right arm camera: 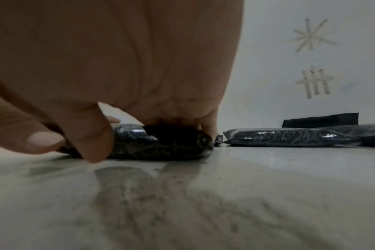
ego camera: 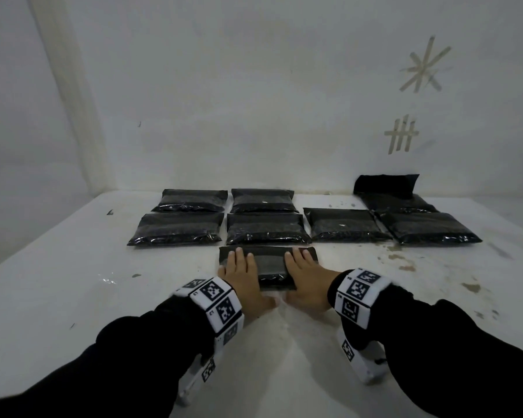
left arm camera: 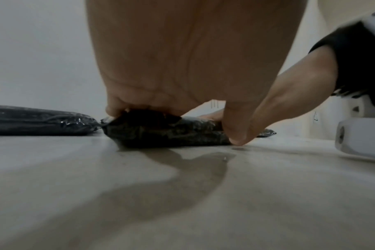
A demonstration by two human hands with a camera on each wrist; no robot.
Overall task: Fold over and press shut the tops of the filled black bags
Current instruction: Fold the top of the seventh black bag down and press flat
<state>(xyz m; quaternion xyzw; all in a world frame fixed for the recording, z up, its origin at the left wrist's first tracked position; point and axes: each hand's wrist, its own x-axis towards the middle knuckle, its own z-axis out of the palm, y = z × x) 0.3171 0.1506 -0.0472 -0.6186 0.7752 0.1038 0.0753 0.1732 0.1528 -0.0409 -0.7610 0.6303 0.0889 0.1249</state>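
Pressing flat the folded top of the nearest bag.

Filled black bag [ego camera: 269,267] lying flat on the white table [ego camera: 103,282], pinned beneath both palms, its top flap [ego camera: 269,251] turned over and lying under the fingertips. Left hand [ego camera: 242,271] spread flat over the left end, right hand [ego camera: 307,271] spread flat over the right end, fingers straight and together, thumbs down at the near edge, likely to bear evenly across the fold and stop the bag sliding. Just beyond the fingertips, a row of flattened bags [ego camera: 266,232], probably done and parked clear. Farther off past the right hand, one bag with its flap still standing [ego camera: 387,185] against the wall, apparently awaiting its turn. Tape marks [ego camera: 402,137] on the wall above that.
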